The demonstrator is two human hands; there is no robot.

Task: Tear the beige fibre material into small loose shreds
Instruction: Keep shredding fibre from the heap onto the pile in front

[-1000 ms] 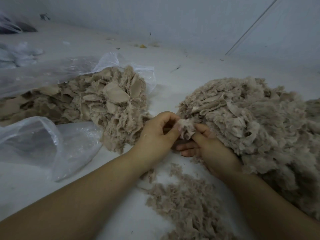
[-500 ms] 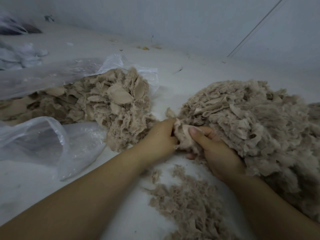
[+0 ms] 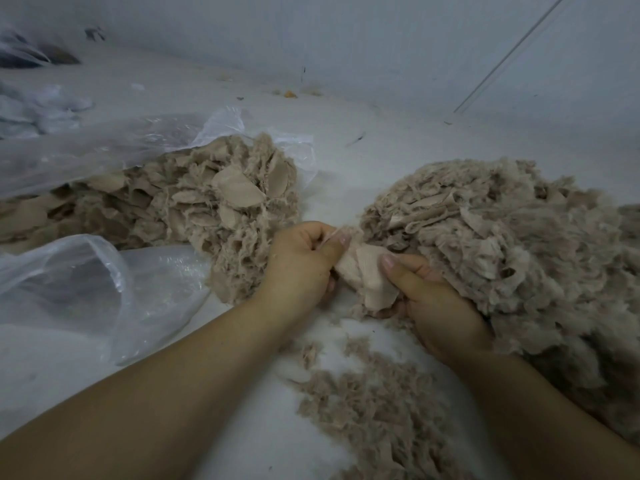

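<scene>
A pale floor (image 3: 363, 161) is carrying everything. A clear plastic bag (image 3: 104, 289) holding beige flakes (image 3: 207, 202) is lying at the left of the frame, a large fluffy fibre heap (image 3: 502, 244) is sitting at the right, and loose shreds (image 3: 374, 410) are lying scattered at lower centre.

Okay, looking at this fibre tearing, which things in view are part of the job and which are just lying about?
Part of the job:
left hand
right hand
beige piece pinched between both
bagged pile
right-side pile
loose shreds

Lying about:
empty clear bag
crumpled plastic
orange scrap
</scene>
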